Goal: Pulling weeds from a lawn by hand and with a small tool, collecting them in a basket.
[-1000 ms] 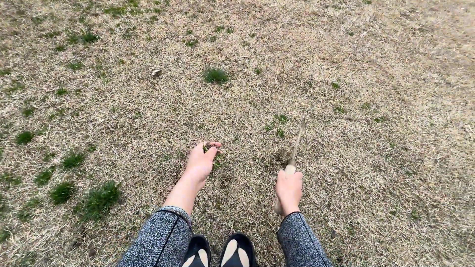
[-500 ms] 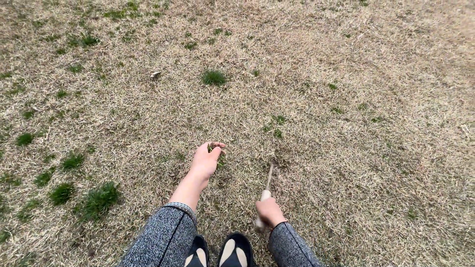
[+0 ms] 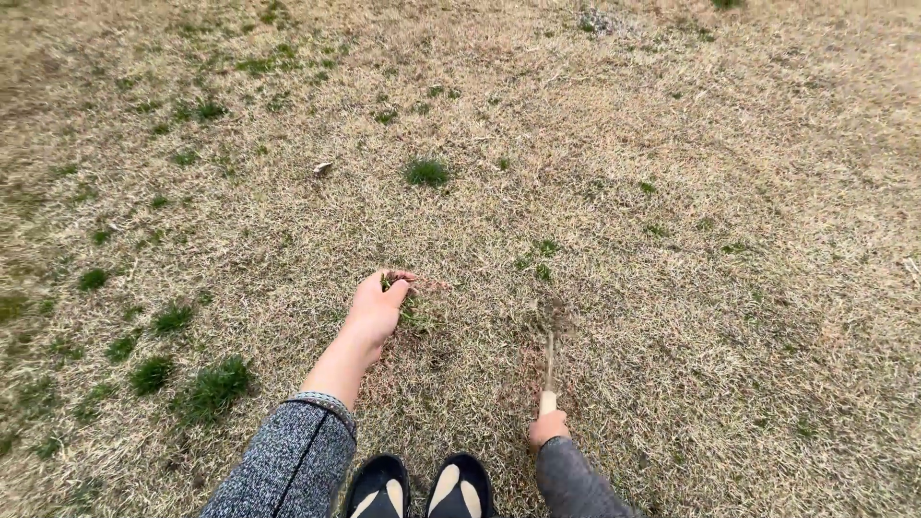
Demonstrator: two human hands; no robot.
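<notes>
The right hand [image 3: 547, 429] has drawn its gripped weeding tool [image 3: 549, 360] nearer, tip scratching soil, while the left hand [image 3: 376, 307] still pinches green sprigs [image 3: 388, 281].

No packages, labels, signs, screens

Ground = dry tan lawn [image 3: 729, 288] w/ scattered green tufts: one [image 3: 426, 173] mid-top, bigger clump [image 3: 216, 386] lower left. Pale leaf scrap [image 3: 322, 167] near top tuft. Scraped patch [image 3: 552, 312] mid.

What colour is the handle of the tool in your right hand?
Pale cream or light wood handle, gripped by the right hand; the head view shows it.
</notes>
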